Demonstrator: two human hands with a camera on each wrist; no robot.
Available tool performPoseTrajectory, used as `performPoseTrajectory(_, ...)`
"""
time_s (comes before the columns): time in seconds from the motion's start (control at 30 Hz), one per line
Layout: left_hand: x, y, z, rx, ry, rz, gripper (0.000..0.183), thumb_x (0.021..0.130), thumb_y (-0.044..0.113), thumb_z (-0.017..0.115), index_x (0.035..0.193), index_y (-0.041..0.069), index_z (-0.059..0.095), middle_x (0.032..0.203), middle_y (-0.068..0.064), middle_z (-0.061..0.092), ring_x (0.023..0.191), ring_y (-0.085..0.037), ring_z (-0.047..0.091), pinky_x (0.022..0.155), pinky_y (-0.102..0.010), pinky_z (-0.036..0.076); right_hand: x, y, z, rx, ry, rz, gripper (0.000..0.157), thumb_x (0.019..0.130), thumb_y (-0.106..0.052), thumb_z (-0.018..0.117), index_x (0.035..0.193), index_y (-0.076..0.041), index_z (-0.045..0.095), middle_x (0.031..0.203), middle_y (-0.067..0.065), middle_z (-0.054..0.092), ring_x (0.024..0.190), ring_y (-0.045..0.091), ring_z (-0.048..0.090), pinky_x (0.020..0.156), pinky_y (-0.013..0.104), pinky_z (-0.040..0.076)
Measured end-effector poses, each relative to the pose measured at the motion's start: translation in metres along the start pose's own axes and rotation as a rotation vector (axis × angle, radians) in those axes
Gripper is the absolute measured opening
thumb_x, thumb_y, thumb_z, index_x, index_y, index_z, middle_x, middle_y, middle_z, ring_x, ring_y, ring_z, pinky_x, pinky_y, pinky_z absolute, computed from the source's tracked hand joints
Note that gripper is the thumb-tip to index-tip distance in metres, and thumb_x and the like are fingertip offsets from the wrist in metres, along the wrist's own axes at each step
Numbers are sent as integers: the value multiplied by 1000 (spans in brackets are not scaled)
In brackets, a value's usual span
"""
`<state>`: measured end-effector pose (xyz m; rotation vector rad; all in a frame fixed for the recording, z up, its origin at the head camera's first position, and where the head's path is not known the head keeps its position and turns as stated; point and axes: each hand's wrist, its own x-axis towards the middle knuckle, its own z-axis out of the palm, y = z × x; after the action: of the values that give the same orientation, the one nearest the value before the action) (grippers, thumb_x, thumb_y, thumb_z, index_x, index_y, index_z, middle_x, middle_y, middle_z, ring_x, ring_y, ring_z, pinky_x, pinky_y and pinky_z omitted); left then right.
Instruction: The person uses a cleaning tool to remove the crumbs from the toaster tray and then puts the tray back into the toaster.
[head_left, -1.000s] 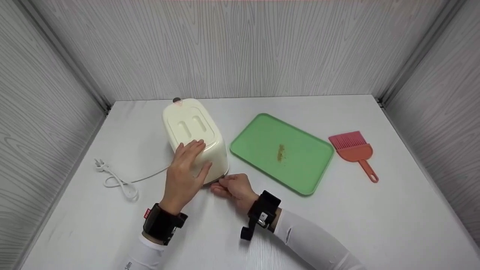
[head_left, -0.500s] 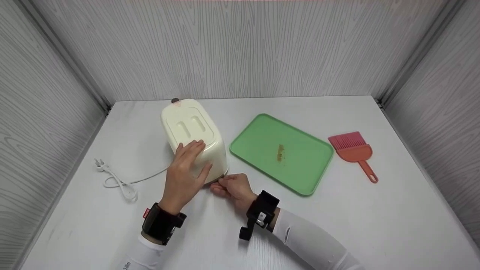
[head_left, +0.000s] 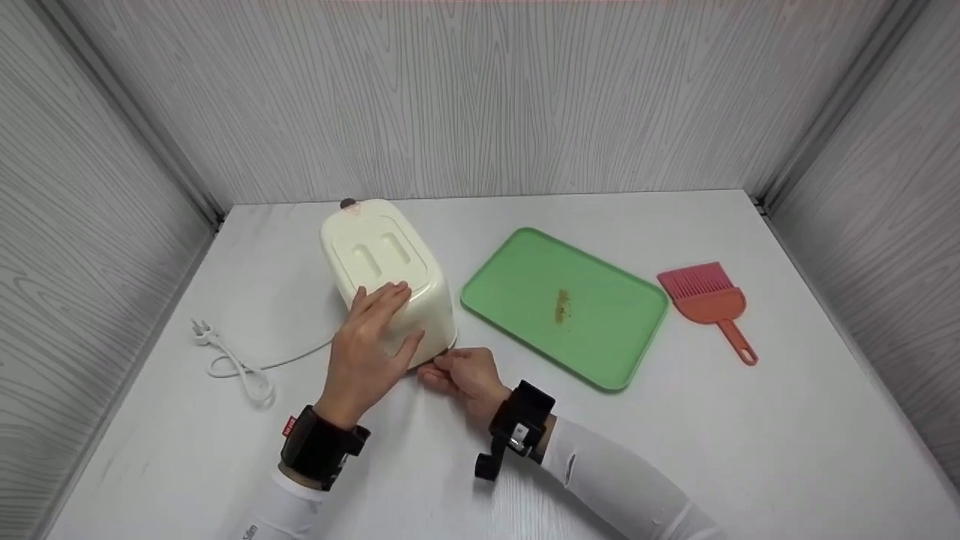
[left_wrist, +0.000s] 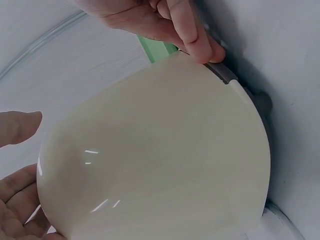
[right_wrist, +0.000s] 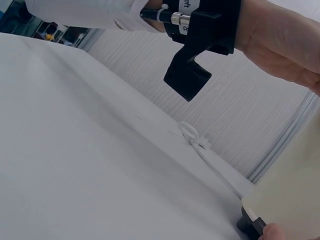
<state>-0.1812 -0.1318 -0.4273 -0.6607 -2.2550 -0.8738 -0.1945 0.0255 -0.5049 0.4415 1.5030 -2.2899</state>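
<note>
A cream toaster (head_left: pixel 420 259) stands at the left of the table, its top marked by two long hollows. My left hand (head_left: pixel 364 360) rests with fairly straight fingers on its near upper end, thumb apart. Low at that same end, my right hand (head_left: pixel 469 379) has its fingers curled at the base. There, in the left wrist view, the fingertips pinch a dark strip (left_wrist: pixel 221 73) that looks like the edge of the crumb tray. The rest of that tray is hidden under the toaster. A dark foot (right_wrist: pixel 245 225) shows beside the fingertip in the right wrist view.
A green serving tray (head_left: pixel 517 262) with a small streak of brown crumbs (head_left: pixel 562 306) lies right of the toaster. Further right is a red brush with an orange dustpan (head_left: pixel 709 306). The white cord and plug (head_left: pixel 259 386) lie to the left. Panel walls enclose the table.
The toaster's far end has shifted very slightly left, and both hands have crept left a little with it. Their hold looks the same, and the serving tray and brush stay put.
</note>
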Motion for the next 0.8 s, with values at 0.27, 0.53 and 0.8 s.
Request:
performPoseTrajectory(0.27, 0, 1, -2, -19, -2, -7, 56, 80, 2, 86, 132, -3, 67, 134, -15, 68, 130, -34, 59, 124, -53, 35, 0, 0, -3, -28, -35, -11, 19, 98, 6, 59, 112, 16, 68, 92, 23, 77, 74, 16, 77, 78, 26, 66)
performPoseTrajectory(0.53, 2, 4, -5, -37, -61, -31, 54, 86, 10, 84, 134, -4, 63, 141, -16, 64, 137, -36, 54, 128, -53, 28, -4, -7, -14, -56, -82, -3, 24, 99, 1, 61, 117, 16, 67, 92, 18, 77, 76, 16, 77, 79, 28, 66)
performPoseTrajectory(0.8, -1, 4, -2, -57, -66, -43, 59, 90, 15, 82, 140, -7, 58, 150, -22, 54, 146, -38, 43, 130, -55, 22, -14, -23, -26, -180, -113, -61, 30, 101, -6, 63, 122, 15, 65, 102, 21, 77, 84, 18, 77, 84, 32, 66)
